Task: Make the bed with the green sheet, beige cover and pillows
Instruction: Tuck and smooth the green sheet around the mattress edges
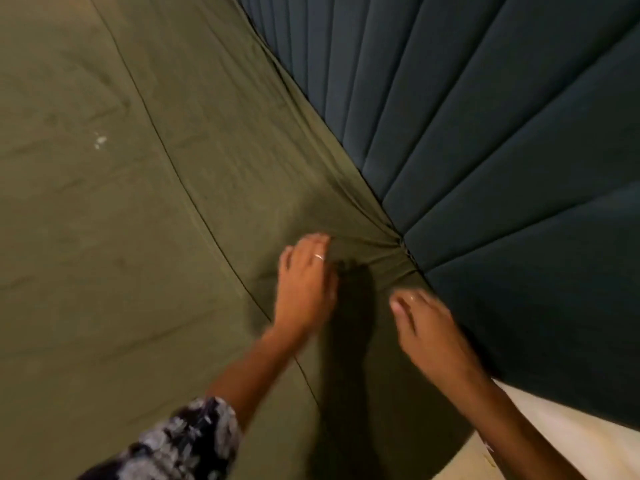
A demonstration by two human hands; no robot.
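Where green sheet (145, 209) meets headboard (485, 150), left hand (306, 282) and right hand (426, 327) press.

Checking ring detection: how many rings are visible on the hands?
1. A ring sits on a finger of the left hand, which rests on the green sheet. The right hand shows none, though blur may hide one.

Your left hand (306, 282) lies palm down with its fingers (320, 242) curled at the tips; your right hand (424, 327) reaches forward, fingers extended, both forearms outstretched.
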